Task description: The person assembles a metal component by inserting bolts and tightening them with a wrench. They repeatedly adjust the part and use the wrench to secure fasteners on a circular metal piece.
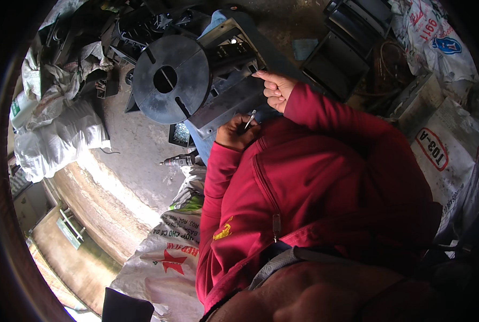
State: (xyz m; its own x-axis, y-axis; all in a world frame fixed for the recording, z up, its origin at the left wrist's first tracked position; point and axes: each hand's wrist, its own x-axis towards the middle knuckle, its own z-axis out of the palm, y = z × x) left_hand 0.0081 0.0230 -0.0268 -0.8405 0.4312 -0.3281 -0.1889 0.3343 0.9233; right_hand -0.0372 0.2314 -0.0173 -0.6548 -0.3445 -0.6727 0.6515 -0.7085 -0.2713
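A large round grey-black disc (169, 96) with a center hole and slots sits at one end of a dark metal housing (226, 96), which lies across my lap. My left hand (234, 133) is closed near the housing's near edge, pinching a small slim silver piece (251, 117), perhaps a screw or pin. My right hand (278, 90) is at the housing's right side, fingers curled and index fingertip close to its edge. Whatever lies between those fingertips is too small to make out.
A small black tray (181, 134) of shiny small parts stands below the disc, with a power driver (178, 160) on the floor nearby. Black metal frames (336, 67) are at upper right. White sacks (443, 161) lie right, a wrapped bundle (62, 139) left.
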